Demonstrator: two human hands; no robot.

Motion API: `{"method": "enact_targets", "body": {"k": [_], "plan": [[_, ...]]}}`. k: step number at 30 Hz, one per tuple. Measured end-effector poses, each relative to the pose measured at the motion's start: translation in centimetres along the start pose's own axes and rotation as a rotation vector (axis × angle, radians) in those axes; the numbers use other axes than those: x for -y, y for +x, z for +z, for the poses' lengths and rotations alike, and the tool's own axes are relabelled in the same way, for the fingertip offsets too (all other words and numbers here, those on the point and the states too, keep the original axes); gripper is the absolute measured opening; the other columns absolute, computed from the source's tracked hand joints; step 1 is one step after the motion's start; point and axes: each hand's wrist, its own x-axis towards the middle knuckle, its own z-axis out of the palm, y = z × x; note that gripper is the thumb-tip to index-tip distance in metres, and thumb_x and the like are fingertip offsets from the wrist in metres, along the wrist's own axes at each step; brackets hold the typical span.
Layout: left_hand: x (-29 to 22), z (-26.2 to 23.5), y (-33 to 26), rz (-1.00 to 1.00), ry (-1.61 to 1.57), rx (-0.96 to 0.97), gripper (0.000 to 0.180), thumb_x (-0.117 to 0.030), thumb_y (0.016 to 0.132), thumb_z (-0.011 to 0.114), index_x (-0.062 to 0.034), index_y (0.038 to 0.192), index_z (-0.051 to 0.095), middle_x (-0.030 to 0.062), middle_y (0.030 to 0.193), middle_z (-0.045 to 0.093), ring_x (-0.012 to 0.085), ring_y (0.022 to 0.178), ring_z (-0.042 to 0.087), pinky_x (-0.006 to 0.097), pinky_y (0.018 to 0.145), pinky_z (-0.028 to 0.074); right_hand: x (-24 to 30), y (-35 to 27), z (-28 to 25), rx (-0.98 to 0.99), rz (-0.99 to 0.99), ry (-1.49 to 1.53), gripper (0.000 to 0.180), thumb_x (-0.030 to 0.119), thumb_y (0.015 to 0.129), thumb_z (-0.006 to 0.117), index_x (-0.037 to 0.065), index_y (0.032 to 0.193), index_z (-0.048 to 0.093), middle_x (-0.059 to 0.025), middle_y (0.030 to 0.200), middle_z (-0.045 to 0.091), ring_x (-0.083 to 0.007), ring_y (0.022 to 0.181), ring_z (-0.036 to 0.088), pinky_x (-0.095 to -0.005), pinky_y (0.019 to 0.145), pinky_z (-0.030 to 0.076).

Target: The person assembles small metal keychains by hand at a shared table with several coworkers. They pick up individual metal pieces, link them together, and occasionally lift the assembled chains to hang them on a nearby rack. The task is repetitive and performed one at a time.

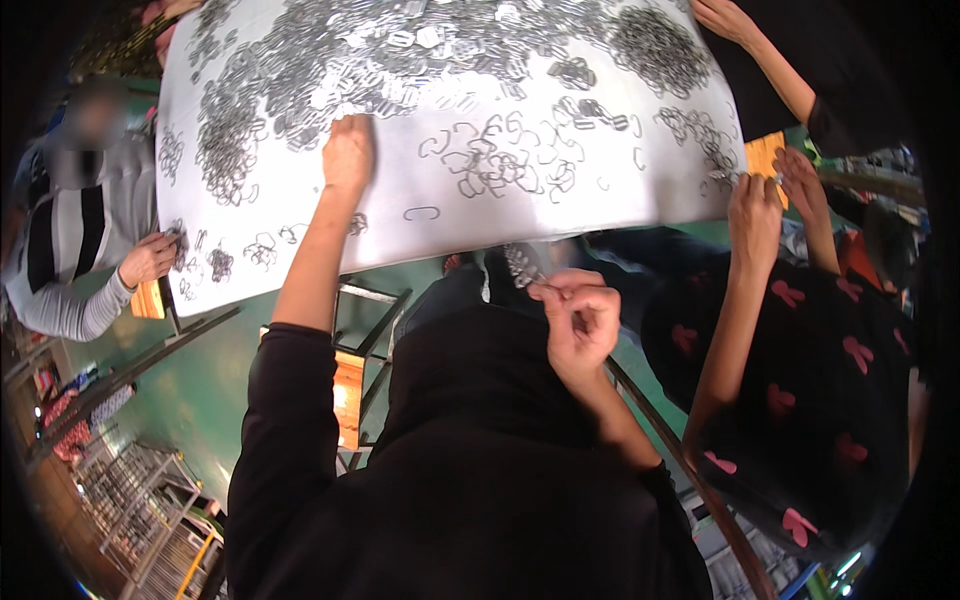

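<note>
Landmark: white tabletop (pixel 390 190). Main heap of flat metal loops (pixel 365 70) sits toward its far edge, around the middle. Left hand (pixel 348 155) is over the tabletop at the heap's near fringe, fingers bent down, tips close together; back of hand blocks the view, can't tell if anything is gripped. Right hand (pixel 583 318) is off the tabletop, just short of its near edge, thumb and forefinger pinched with no visible gap, other fingers curled. The pinch seems to have a bunch of small metal pieces (pixel 522 265), poking out toward the tabletop; count too blurred to tell.

Also on the tabletop: loose C-shaped wire pieces (pixel 500 155) right of the left hand, one lone wire hook (pixel 421 213) nearer the near edge, dark ring pile (pixel 230 150) toward the left edge.

Handling, my judgement: take loops from the heap's fringe, fingertips only, one at a time; overlapping ones will probably snag, so slide sideways before lifting. Keep the right pinch firm, since slack could drop the bunch past the tabletop's near edge; holding it over the tabletop would be safer. Keep the left sleeve off the small pieces.
</note>
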Motion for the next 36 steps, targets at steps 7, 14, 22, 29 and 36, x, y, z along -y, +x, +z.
{"method": "enact_targets", "body": {"k": [7, 14, 22, 29, 36], "plan": [[-3.9, -4.6, -0.6, -0.219, -0.537, 0.108, 0.013, -0.012, 0.082, 0.066, -0.0047, 0.093, 0.068, 0.0108, 0.08, 0.067, 0.0204, 0.072, 0.063, 0.033, 0.064, 0.049, -0.5, -0.5, 0.9, 0.004, -0.021, -0.108, 0.022, -0.015, 0.079, 0.062, 0.0, 0.083, 0.046, -0.014, 0.088, 0.062, -0.0171, 0.073, 0.062, -0.0277, 0.064, 0.055], [-14.5, -14.4, -8.8, -0.342, -1.285, 0.456, 0.014, -0.006, 0.084, 0.068, -0.0018, 0.097, 0.066, 0.0011, 0.086, 0.067, 0.006, 0.081, 0.061, 0.02, 0.071, 0.047, -0.7, -1.2, 2.2, -0.06, 0.02, -0.13, 0.02, -0.013, 0.082, 0.06, 0.0, 0.083, 0.046, -0.0128, 0.088, 0.061, -0.0135, 0.069, 0.061, -0.024, 0.062, 0.053], [-15.8, -17.1, -10.4, -0.164, -1.3, 0.313, 0.012, -0.002, 0.081, 0.068, -0.0008, 0.093, 0.067, 0.0058, 0.087, 0.068, 0.009, 0.069, 0.061, 0.022, 0.058, 0.049, -0.6, -1.5, 3.0, -0.056, 0.028, -0.179, 0.019, -0.011, 0.082, 0.062, 0.001, 0.084, 0.046, -0.0118, 0.088, 0.061, -0.0119, 0.066, 0.06, -0.0231, 0.058, 0.05], [-15.6, -17.6, -11.4, -0.033, -1.206, 0.16, 0.014, 0.001, 0.078, 0.068, -0.0027, 0.092, 0.068, 0.0076, 0.089, 0.067, 0.0143, 0.069, 0.061, 0.024, 0.058, 0.048, -0.2, -1.9, 2.8, 0.004, -0.001, -0.288, 0.017, -0.009, 0.082, 0.063, 0.001, 0.089, 0.05, -0.0109, 0.089, 0.062, -0.013, 0.069, 0.061, -0.0229, 0.06, 0.05], [-14.9, -18.1, -12.0, -0.021, -1.181, 0.138, 0.013, 0.003, 0.078, 0.067, -0.0017, 0.091, 0.068, 0.0082, 0.086, 0.067, 0.0159, 0.069, 0.061, 0.026, 0.061, 0.048, -6.4, 1.6, -2.6, -0.028, 0.219, -0.656, 0.012, 0.014, 0.09, 0.058, 0.002, 0.091, 0.058, -0.0132, 0.088, 0.061, -0.0265, 0.075, 0.06, -0.0348, 0.066, 0.048]]}}
